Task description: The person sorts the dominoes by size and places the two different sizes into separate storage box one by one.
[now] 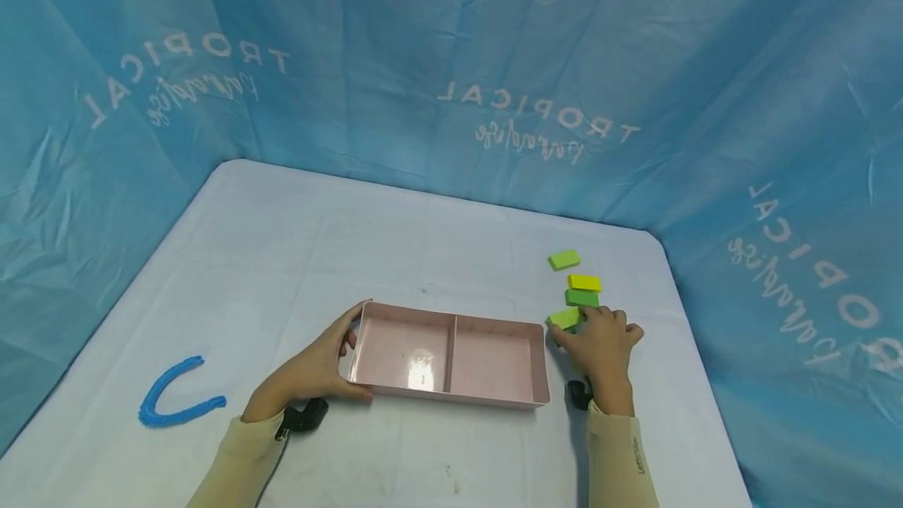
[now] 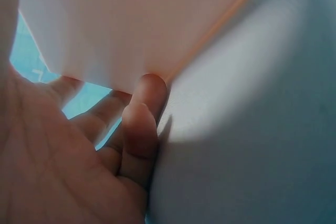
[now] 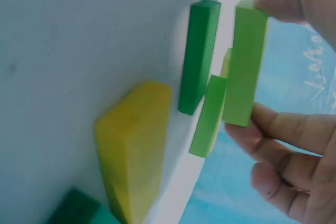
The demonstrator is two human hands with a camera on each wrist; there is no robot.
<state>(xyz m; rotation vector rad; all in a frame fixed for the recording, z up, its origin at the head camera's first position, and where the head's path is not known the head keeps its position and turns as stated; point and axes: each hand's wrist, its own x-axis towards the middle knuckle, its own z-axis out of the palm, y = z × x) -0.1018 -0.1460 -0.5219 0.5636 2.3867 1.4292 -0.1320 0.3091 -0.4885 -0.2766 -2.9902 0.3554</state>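
Note:
A pink tray (image 1: pixel 399 339) with two compartments lies in front of the person, a bare divider between them. At its left end, my left hand (image 1: pixel 313 371) grips the wall, thumb along the near side; in the left wrist view the fingers (image 2: pixel 149 90) curl against the pale tray wall (image 2: pixel 136 30). To the right of the tray, my right hand (image 1: pixel 603 343) pinches a light green block (image 3: pixel 245 66) end to end between thumb and fingers. Beyond that hand sit a green block (image 1: pixel 582 299), a yellow block (image 1: pixel 585 282) and a lime block (image 1: pixel 564 259).
Nearer the right wrist camera are another yellow block (image 3: pixel 139 145) and a dark green block (image 3: pixel 198 56). A bent blue ribbed tube (image 1: pixel 150 406) lies at the left of the white-covered table (image 1: pixel 367 234). Blue printed curtains (image 1: pixel 423 45) hang around the table's far and side edges.

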